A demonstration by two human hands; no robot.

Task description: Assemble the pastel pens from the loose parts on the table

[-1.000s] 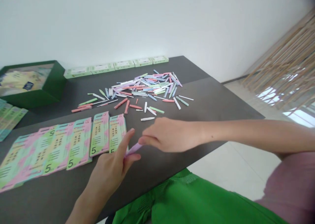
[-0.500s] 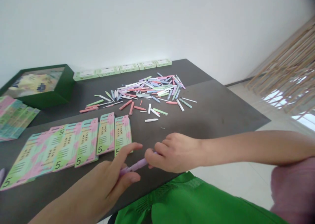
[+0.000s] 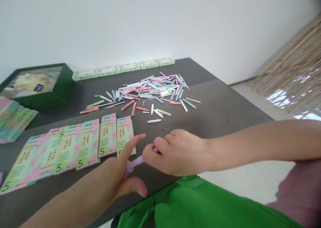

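A light purple pen (image 3: 136, 161) slants between my two hands above the near part of the table. My right hand (image 3: 173, 152) is closed around its upper right end, and a bit of purple shows between thumb and fingers. Against the palm side of my left hand (image 3: 117, 174) rests the other end. The left thumb and index finger are spread wide apart; its remaining fingers are hidden. Just behind the left hand lies a pastel card packet (image 3: 125, 132) marked 5, at the end of a row of similar packets (image 3: 87, 144).
A heap of pastel pen parts and thin refills (image 3: 155, 87) covers the table's (image 3: 208, 117) middle back. Flat green boxes (image 3: 130, 67) line the wall. At left stand a dark green box (image 3: 60, 87) with plastic-wrapped contents and stacked packets (image 3: 18, 121). Green cloth (image 3: 200, 204) covers my lap.
My left thumb and index finger have spread farther apart around the pen. My right hand has shifted slightly left and turned, with its forearm raised a little.
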